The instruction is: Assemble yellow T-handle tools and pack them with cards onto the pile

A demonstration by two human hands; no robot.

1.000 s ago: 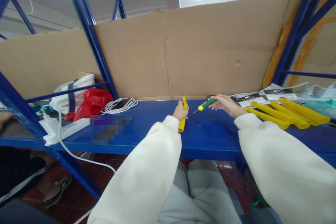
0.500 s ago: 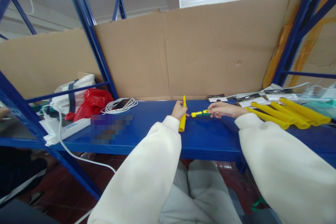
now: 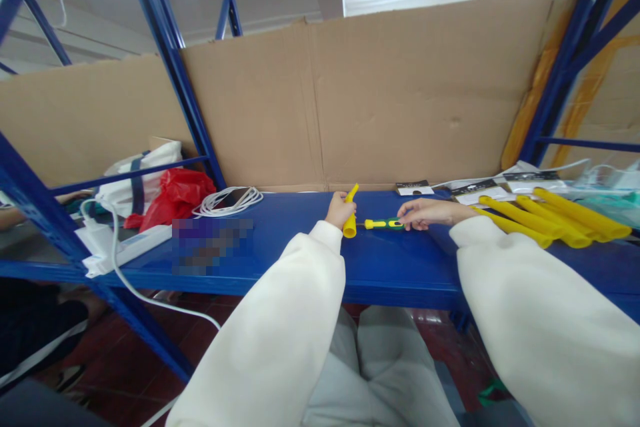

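My left hand point(image 3: 341, 210) is wrapped round a yellow tapered tube point(image 3: 351, 227), which tilts so that its wide open end faces me. From the right, my right hand point(image 3: 421, 213) pinches the rear end of a yellow and green screwdriver point(image 3: 383, 223) between its fingers. The screwdriver lies about level, its short shank pointing left at the side of the tube near the wide end. Whether the tip touches the tube or goes into it, I cannot tell.
Several yellow tubes point(image 3: 560, 217) lie on the blue shelf point(image 3: 400, 273) at right, beside flat packets point(image 3: 480, 191). At left are a white cable coil point(image 3: 227, 201), a red bag point(image 3: 175, 197) and a power strip point(image 3: 133, 247). A cardboard panel point(image 3: 380, 93) stands behind.
The yellow tube has tipped, its narrow end leaning right and its wide end turned more toward me. The screwdriver has swung level and slightly right, and its shank now shows.
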